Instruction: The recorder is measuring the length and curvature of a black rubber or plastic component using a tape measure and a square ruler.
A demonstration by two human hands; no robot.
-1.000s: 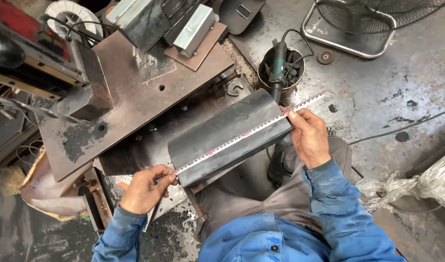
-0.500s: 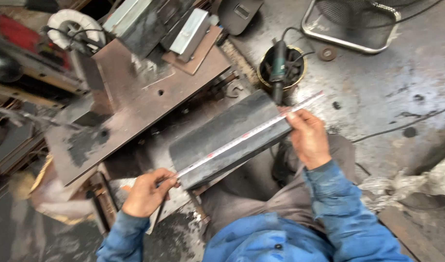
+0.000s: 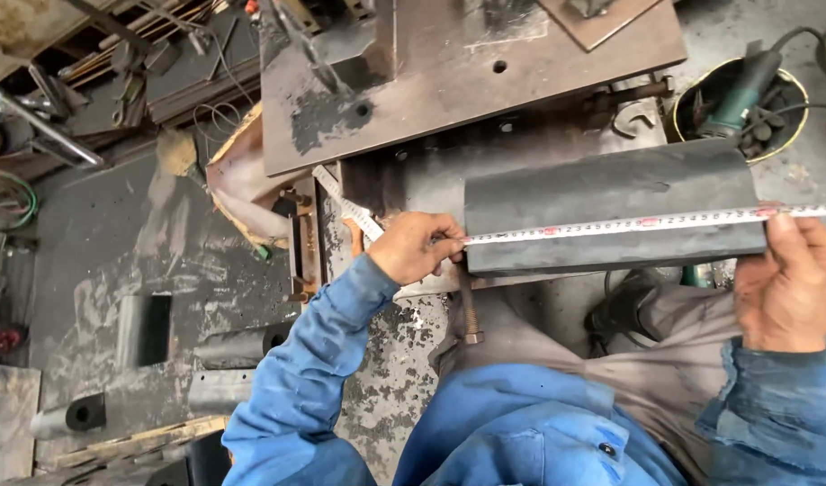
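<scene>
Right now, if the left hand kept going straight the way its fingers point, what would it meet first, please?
The left hand points rightward along the measuring tape it pinches, so it would most likely meet the near end of the dark curved metal piece first. The fingertips already look almost against it, though depth is hard to judge.

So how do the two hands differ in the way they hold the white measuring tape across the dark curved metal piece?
The left hand pinches the white measuring tape at the left end of the dark curved metal piece, knuckles up. The right hand holds the tape beyond the piece's right end, thumb pressing on top. The left hand lies against the piece; the right sits just off it. Both are bare and wear blue sleeves.
</scene>
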